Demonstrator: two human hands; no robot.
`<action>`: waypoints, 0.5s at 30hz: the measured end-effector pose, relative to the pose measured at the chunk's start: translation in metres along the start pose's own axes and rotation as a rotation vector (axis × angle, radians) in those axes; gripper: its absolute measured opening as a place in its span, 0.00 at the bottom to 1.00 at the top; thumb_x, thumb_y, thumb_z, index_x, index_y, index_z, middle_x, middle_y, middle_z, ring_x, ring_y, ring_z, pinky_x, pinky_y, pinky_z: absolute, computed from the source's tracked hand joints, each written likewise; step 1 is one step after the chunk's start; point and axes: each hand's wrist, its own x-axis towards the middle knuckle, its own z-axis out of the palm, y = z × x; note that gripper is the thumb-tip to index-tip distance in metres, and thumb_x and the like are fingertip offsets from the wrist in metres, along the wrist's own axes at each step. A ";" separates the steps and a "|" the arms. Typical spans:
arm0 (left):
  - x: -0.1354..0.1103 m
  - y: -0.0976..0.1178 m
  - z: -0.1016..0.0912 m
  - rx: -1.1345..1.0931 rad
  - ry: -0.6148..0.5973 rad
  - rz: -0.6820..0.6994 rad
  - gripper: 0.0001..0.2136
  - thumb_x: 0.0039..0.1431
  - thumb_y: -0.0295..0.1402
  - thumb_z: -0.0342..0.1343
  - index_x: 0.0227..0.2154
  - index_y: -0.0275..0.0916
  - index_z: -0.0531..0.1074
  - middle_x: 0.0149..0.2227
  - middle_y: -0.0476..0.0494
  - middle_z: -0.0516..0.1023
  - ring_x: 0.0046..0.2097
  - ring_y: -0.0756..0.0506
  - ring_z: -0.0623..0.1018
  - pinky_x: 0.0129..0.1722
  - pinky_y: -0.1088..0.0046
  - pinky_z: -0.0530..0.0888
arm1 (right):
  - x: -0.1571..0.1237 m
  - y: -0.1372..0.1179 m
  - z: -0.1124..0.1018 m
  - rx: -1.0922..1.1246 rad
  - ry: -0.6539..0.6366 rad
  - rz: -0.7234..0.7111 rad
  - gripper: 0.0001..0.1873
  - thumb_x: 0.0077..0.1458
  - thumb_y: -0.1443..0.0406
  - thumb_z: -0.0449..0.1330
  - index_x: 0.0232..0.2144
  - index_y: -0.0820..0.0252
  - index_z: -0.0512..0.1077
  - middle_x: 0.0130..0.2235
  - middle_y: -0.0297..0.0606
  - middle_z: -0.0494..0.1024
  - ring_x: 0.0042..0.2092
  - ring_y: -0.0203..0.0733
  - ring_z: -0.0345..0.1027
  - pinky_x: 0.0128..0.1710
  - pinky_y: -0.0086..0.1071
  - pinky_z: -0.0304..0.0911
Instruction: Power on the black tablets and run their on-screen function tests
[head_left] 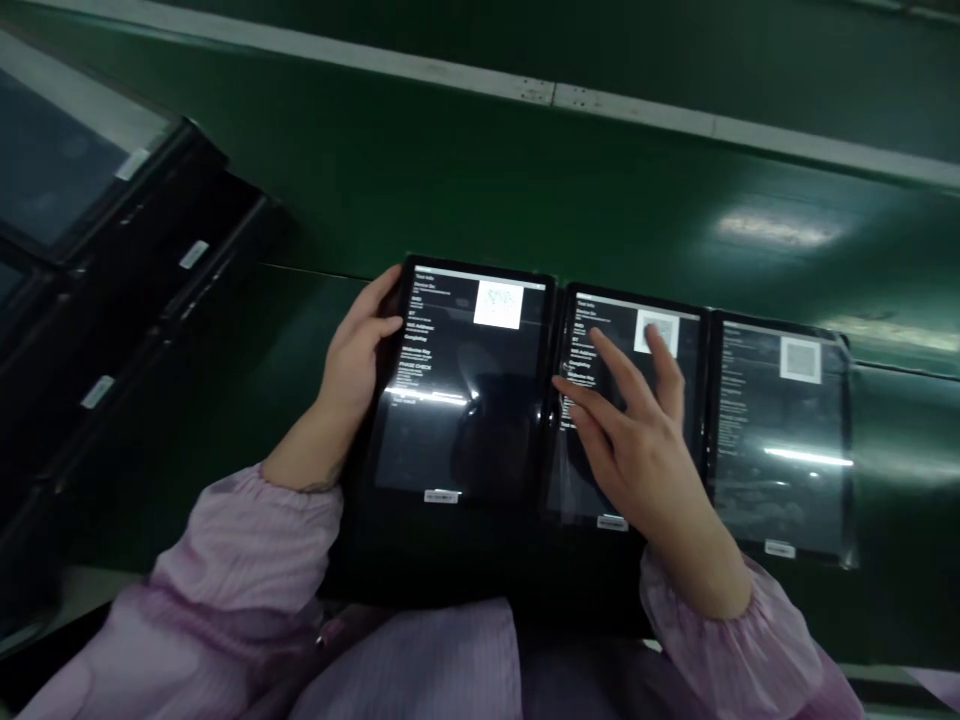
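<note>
Three tablets lie side by side, each lit with white text and a QR code on a dark screen. My left hand (357,350) grips the left edge of the left tablet (480,430), thumb on the front and fingers hidden behind it. Over the middle tablet (585,480) is my right hand (637,430), fingers spread; one fingertip is at its left edge, and I cannot tell whether the others touch the screen. The right tablet (787,490) is apart from both hands. A small barcode label (441,496) sits below the left screen.
Stacks of dark tablets with white labels (193,254) stand on the left. The green work surface (450,180) has a pale strip (420,68) running across its far part. Glare from overhead lights falls on the surface at the right.
</note>
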 end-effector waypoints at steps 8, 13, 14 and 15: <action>0.003 -0.001 -0.002 -0.004 -0.036 -0.019 0.26 0.45 0.34 0.63 0.51 0.43 0.79 0.62 0.47 0.80 0.73 0.35 0.69 0.78 0.52 0.60 | -0.017 0.028 -0.042 -0.055 0.218 0.212 0.20 0.76 0.61 0.54 0.44 0.54 0.87 0.60 0.43 0.83 0.71 0.68 0.64 0.68 0.70 0.62; 0.000 0.003 -0.001 0.170 0.002 -0.058 0.35 0.41 0.36 0.74 0.57 0.39 0.76 0.64 0.41 0.78 0.71 0.28 0.70 0.78 0.41 0.58 | -0.047 0.047 -0.063 -0.075 0.379 0.356 0.20 0.76 0.64 0.54 0.47 0.47 0.87 0.57 0.39 0.84 0.69 0.61 0.69 0.70 0.63 0.62; -0.001 0.004 -0.002 0.215 -0.002 -0.064 0.38 0.39 0.37 0.76 0.58 0.39 0.76 0.64 0.40 0.78 0.70 0.27 0.71 0.77 0.39 0.59 | -0.053 0.051 -0.066 -0.088 0.406 0.375 0.20 0.76 0.63 0.54 0.46 0.48 0.87 0.56 0.40 0.85 0.68 0.62 0.70 0.69 0.63 0.63; -0.003 0.004 -0.003 0.252 -0.007 -0.067 0.42 0.38 0.39 0.77 0.60 0.38 0.75 0.65 0.39 0.77 0.69 0.26 0.71 0.76 0.38 0.59 | -0.059 0.056 -0.069 -0.104 0.419 0.393 0.20 0.76 0.63 0.53 0.45 0.50 0.88 0.55 0.41 0.85 0.68 0.63 0.70 0.68 0.65 0.64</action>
